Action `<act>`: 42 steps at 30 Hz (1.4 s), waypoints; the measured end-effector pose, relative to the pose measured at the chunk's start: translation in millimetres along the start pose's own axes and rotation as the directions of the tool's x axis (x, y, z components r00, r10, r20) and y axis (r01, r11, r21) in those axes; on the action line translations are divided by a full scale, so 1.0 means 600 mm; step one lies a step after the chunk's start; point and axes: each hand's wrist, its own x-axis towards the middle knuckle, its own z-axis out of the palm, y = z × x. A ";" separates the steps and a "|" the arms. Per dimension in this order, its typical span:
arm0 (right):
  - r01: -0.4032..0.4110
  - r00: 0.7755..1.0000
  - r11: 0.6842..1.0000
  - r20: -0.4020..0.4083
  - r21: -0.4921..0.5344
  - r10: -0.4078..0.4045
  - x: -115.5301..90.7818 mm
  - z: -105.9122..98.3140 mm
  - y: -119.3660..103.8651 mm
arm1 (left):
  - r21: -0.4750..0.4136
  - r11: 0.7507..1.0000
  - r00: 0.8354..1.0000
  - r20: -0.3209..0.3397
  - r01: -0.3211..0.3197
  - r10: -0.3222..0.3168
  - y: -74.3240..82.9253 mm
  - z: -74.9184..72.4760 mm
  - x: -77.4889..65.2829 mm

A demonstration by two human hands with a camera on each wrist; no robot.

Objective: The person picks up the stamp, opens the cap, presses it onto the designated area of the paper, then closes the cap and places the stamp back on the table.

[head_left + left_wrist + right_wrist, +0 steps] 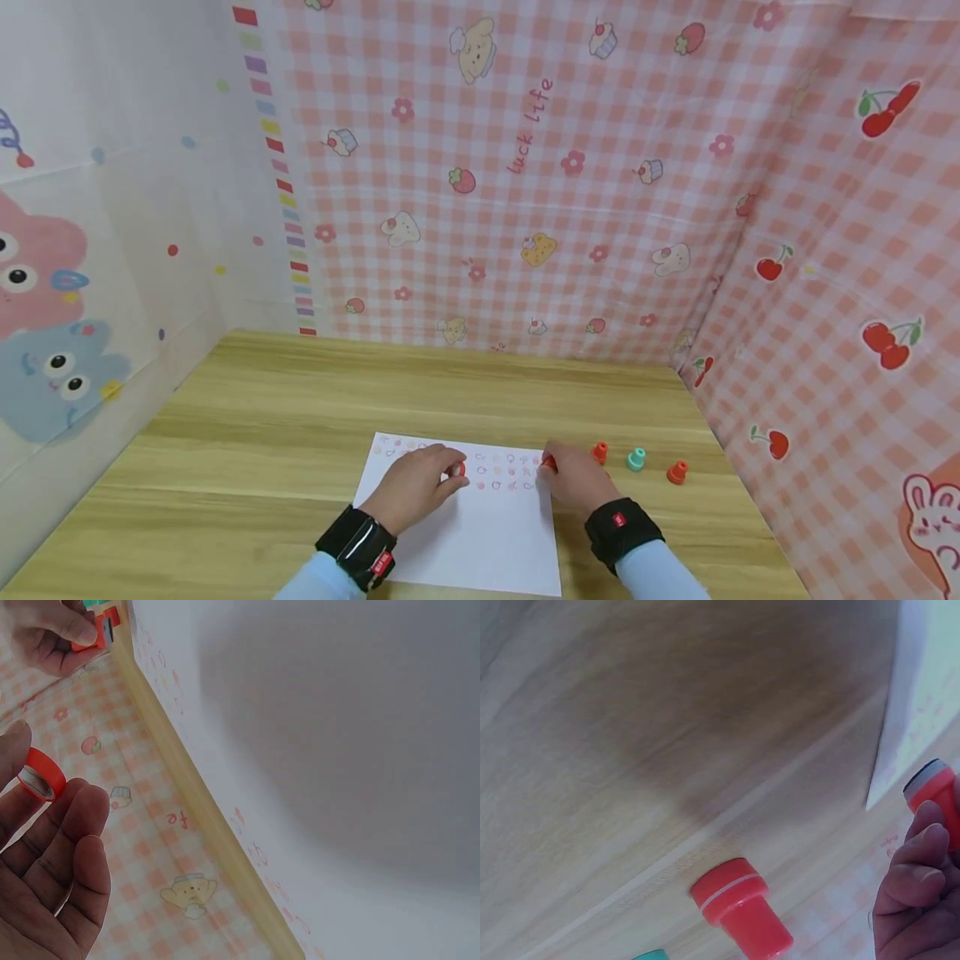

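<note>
A white sheet of paper (pixel 480 542) lies on the table, with rows of small stamped marks in pink, red and orange across its far part. Over these marks my left hand (pixel 416 487) pinches a round red cap (pixel 46 772) between thumb and fingers; its hollow side shows in the left wrist view. At the sheet's far right corner, my right hand (pixel 581 479) grips a red stamp (pixel 932 787) whose dark printing face is uncovered. The stamp is held off the paper in the right wrist view.
Right of the sheet stand a red stamp (pixel 601 452), a teal stamp (pixel 636 459) and another red stamp (pixel 678 472), on the wooden table (pixel 300 392). Patterned cloth (pixel 480 208) hangs behind and on both sides.
</note>
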 end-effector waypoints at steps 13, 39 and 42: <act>-0.031 0.993 0.982 -0.109 0.188 0.053 0.001 -0.015 -0.004 | 0.029 0.999 0.999 -0.027 -0.018 0.019 0.005 0.003 0.003; -0.042 0.999 0.711 0.036 0.702 0.024 -0.016 0.015 -0.080 | -0.045 0.999 1.000 -0.013 0.013 -0.013 0.005 0.006 0.008; -0.040 0.997 0.638 0.068 0.769 -0.020 -0.019 0.015 -0.092 | -0.060 0.998 1.000 -0.018 0.021 -0.022 0.006 0.007 0.009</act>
